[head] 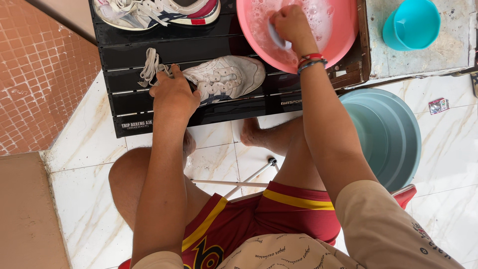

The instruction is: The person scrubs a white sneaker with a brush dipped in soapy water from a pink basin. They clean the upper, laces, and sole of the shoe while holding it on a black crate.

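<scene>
From where I watch, my left arm runs straight forward over the left knee, and my left hand [173, 94] lies palm down on the heel end of the white sneaker [226, 78]. Its fingers are curled together and pressed onto the shoe's opening, pinning it to the black slatted table [149, 55]. Whether the thumb hooks inside the shoe I cannot tell. The sneaker lies on its side, toe pointing right, its upper creased and greyish white with dark side stripes. A loose bundle of white laces [149, 67] sits just beside my knuckles on the left, touching the slats.

My right arm reaches further, forearm angled up and to the left, with red and blue bracelets [311, 61] at the wrist. My right hand [291, 25] dips over the rim into the pink basin [343, 35], fingers closed tight around a small white and blue brush [275, 36] of which only an edge shows. The basin stands at the table's right end, partly overhanging it, and holds foamy water.

Beyond my left hand, at the table's far edge, a second sneaker [159, 11] with red and navy trim lies on its side. To the right, a teal cup [411, 22] stands on a worn slab [448, 50], and a grey-green tub [388, 134] rests on the tiled floor below.
</scene>
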